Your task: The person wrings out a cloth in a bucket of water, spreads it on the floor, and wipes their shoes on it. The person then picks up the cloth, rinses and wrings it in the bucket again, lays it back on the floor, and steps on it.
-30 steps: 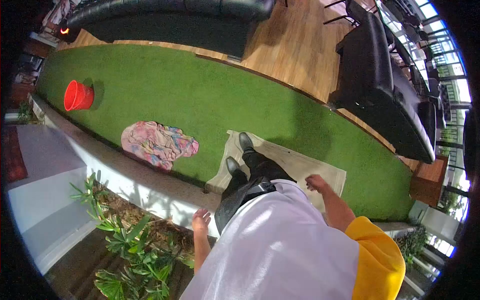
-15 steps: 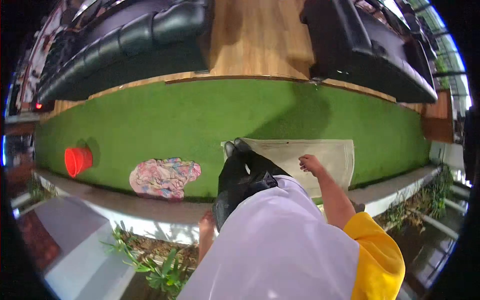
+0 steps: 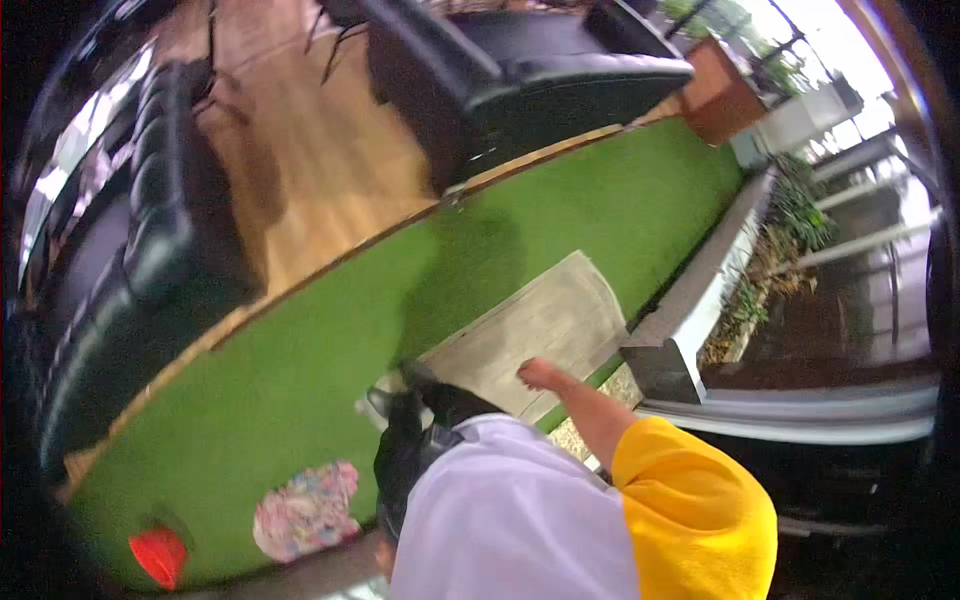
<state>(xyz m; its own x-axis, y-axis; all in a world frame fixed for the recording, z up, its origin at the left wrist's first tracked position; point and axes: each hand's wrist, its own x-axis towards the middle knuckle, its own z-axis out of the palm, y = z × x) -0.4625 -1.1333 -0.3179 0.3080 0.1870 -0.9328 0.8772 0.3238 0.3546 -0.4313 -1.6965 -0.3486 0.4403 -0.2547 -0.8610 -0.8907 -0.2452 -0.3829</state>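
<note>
My right hand (image 3: 537,374) hangs above the pale mat (image 3: 530,335), with its fingers curled inward; whether it holds anything is too small to tell. Only a sliver of my left hand (image 3: 384,556) shows at the left side of my white shirt, its fingers hidden. My shoes stand at the near left end of the mat, which lies on green turf. To the left, a crumpled pink patterned cloth (image 3: 307,510) rests on the turf, with a red bucket (image 3: 160,556) beyond it at the lower left.
Black sofas stand at the left (image 3: 170,220) and top (image 3: 560,95), on or beside a wooden floor (image 3: 320,170). A brown wooden box (image 3: 720,90) is at the upper right. A low wall (image 3: 690,310) borders the turf, with plants (image 3: 800,205) behind it.
The view has swung to the right, so the sofas, mat, cloth and bucket appear shifted and tilted. My left hand has mostly dropped out of sight. My right hand stays bent over the mat.
</note>
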